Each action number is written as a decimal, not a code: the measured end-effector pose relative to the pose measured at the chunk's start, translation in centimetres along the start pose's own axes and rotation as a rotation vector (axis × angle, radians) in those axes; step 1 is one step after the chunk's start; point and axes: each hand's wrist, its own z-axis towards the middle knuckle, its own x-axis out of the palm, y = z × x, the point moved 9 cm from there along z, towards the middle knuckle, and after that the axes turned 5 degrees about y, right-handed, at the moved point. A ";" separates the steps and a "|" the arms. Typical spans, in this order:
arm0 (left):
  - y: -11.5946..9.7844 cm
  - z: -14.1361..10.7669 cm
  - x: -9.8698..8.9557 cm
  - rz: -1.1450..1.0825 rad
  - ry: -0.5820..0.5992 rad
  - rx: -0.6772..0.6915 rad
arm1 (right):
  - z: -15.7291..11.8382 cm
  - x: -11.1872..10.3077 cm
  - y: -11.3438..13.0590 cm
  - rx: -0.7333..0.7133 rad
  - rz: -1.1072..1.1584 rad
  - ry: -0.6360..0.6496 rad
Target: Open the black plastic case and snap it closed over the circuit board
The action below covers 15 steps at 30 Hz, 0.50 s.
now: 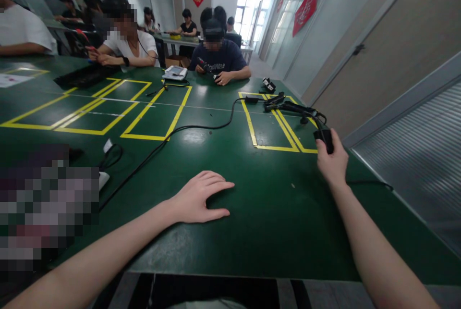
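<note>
My left hand (201,197) rests palm down on the green tabletop (259,213), thumb and fingers apart, with nothing in it. Out to the right, my right hand (333,157) is closed around a small black box-shaped object (323,141); its exact kind I cannot make out. Just beyond that hand lies a tangle of black cables and straps (288,105) across yellow tape lines. A thin black cable (187,128) with a small inline block (252,100) runs from there toward the lower left.
Yellow tape rectangles (144,137) mark the table. At the far side sit a person in a dark shirt (221,61) and one in white (140,47). A white device (175,73) and a black tray (88,76) lie near them. A blurred-out area covers the left.
</note>
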 end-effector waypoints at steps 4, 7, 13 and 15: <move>0.4 0.0 0.1 -0.001 0.004 -0.007 | 0.3 1.2 -4.3 0.122 -0.083 0.038; 0.6 0.0 0.3 -0.011 0.018 -0.010 | 0.3 2.1 -5.2 0.142 -0.132 0.130; 0.2 0.1 0.2 -0.021 0.037 -0.008 | 0.2 0.5 -3.3 0.059 -0.186 0.089; 0.0 0.1 0.3 -0.025 0.044 0.001 | 0.3 -0.5 -3.3 0.064 -0.205 0.035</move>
